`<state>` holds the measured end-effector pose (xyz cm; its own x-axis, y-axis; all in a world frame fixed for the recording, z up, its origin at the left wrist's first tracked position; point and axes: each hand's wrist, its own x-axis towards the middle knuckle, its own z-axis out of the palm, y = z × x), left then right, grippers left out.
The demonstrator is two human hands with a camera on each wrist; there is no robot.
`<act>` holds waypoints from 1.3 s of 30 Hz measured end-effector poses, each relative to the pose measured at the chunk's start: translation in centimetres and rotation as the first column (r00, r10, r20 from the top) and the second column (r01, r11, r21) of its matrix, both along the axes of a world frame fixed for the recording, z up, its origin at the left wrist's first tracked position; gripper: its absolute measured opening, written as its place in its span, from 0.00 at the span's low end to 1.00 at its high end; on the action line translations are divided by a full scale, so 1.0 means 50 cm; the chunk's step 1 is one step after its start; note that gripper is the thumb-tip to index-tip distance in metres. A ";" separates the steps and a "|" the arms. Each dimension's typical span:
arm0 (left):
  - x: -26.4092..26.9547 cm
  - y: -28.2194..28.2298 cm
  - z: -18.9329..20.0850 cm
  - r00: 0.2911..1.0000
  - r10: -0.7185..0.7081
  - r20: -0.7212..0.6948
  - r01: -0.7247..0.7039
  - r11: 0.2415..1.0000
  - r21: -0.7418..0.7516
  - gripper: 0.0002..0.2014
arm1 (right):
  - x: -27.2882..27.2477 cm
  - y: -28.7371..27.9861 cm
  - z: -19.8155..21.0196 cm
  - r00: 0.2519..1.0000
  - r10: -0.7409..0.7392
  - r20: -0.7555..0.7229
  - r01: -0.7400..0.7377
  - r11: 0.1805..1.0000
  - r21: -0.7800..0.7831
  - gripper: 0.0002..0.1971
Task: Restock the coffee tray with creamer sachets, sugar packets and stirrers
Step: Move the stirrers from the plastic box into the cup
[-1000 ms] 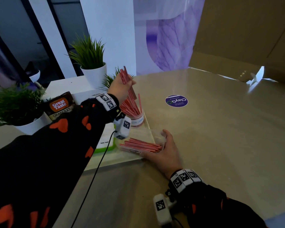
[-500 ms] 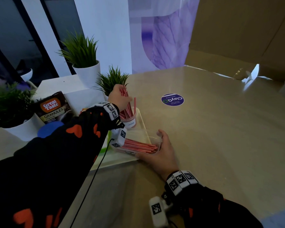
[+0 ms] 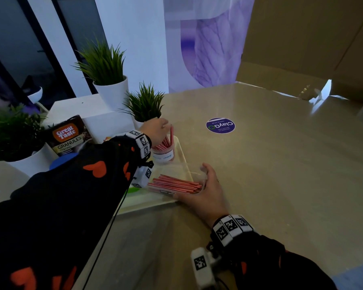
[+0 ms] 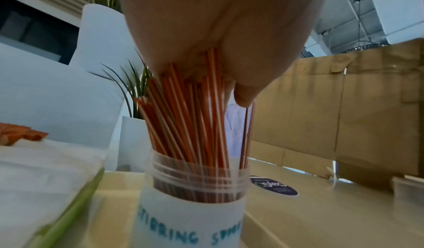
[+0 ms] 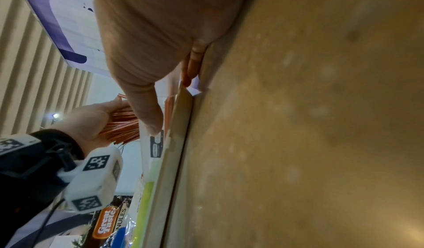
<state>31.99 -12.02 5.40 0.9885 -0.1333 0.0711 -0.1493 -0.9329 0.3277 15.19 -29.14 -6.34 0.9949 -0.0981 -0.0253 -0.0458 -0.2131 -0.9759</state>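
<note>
A cream tray (image 3: 149,205) lies on the tan table. On its far end stands a clear jar (image 3: 163,153) labelled for stirring sticks, also seen in the left wrist view (image 4: 192,206). My left hand (image 3: 156,130) grips a bunch of red stirrers (image 4: 190,117) by their tops, their lower ends inside the jar. My right hand (image 3: 205,189) holds a clear plastic container (image 3: 195,170) at the tray's near right corner, thumb on its near side. More red stirrers (image 3: 174,184) lie flat in that container.
Three potted plants (image 3: 144,105) in white pots stand behind and left of the tray. A Great Taste granules pack (image 3: 68,136) leans at the left. A purple sticker (image 3: 220,125) marks the tabletop. Cardboard panels (image 3: 302,49) wall the far side.
My left hand has come down with the bunch of stirrers from well above the jar into it. The right hand has stayed on the clear container.
</note>
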 end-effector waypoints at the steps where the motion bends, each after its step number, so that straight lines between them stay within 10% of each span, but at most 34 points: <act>1: -0.001 0.001 -0.001 0.999 -0.002 -0.037 0.004 0.998 0.060 0.24 | 0.001 -0.001 -0.001 1.000 0.001 -0.001 -0.001 1.000 -0.001 0.65; 6: -0.005 0.006 -0.005 0.997 -0.013 0.074 0.007 0.996 0.085 0.28 | 0.004 0.000 -0.005 1.000 -0.005 0.003 0.005 1.000 -0.006 0.66; 12: -0.067 -0.009 -0.003 0.876 -0.223 0.427 0.300 0.946 -0.122 0.05 | 0.006 0.003 -0.009 1.000 -0.020 0.006 0.020 0.999 -0.029 0.68; 21: -0.140 -0.043 -0.025 0.813 -0.432 -0.390 0.527 0.830 0.181 0.24 | 0.007 0.005 -0.006 1.000 -0.013 0.000 0.013 1.000 -0.024 0.69; 29: -0.158 -0.038 -0.046 0.820 -0.420 -0.390 0.538 0.799 0.271 0.30 | 0.003 0.003 -0.001 1.000 -0.009 0.013 0.010 0.999 -0.043 0.69; 39: -0.183 -0.056 -0.067 0.860 -0.375 -0.346 0.496 0.775 0.393 0.14 | 0.005 0.000 -0.002 0.999 -0.013 0.033 0.016 0.996 -0.086 0.65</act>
